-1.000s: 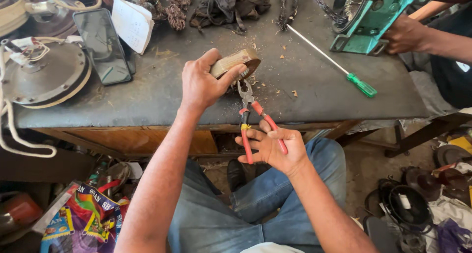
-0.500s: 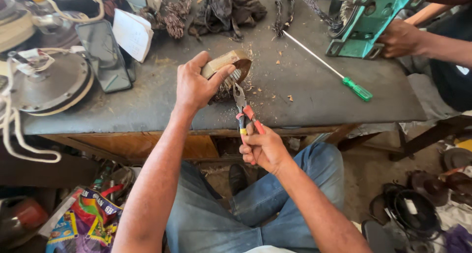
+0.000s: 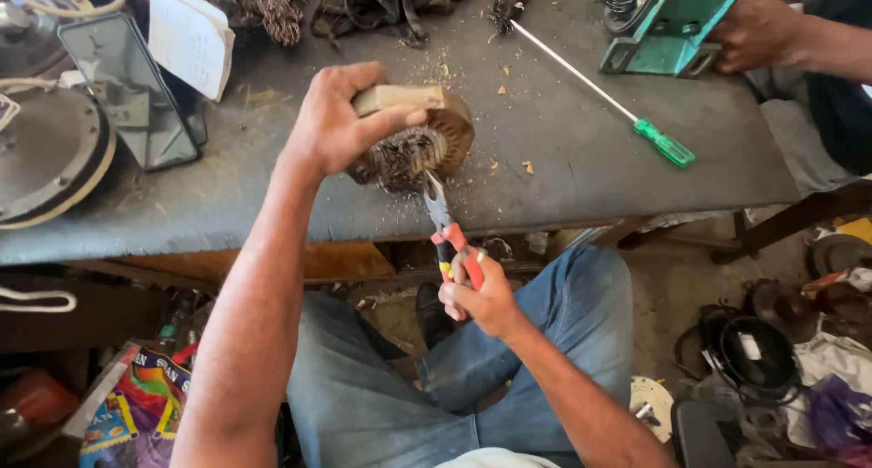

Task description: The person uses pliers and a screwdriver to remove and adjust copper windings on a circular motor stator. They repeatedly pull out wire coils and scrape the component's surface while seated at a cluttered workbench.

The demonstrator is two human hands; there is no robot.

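the left hand [image 3: 331, 123] held a round motor part [image 3: 427, 145] on the counter [image 3: 563, 150], while the right hand [image 3: 481, 295] gripped red pliers [image 3: 450, 236] touching its wires.

Pliers [image 3: 445, 227] have dull metal jaws and glossy red plastic grips; the motor core [image 3: 422, 145] looks like rusty, rough copper winding, and the surface [image 3: 563, 159] is matt, scuffed grey.

Pliers' [image 3: 451, 241] tips lost in the coil's [image 3: 413, 145] tangled wire; co-worker's hand [image 3: 749, 32] and green frame [image 3: 677, 23] cut off far right.
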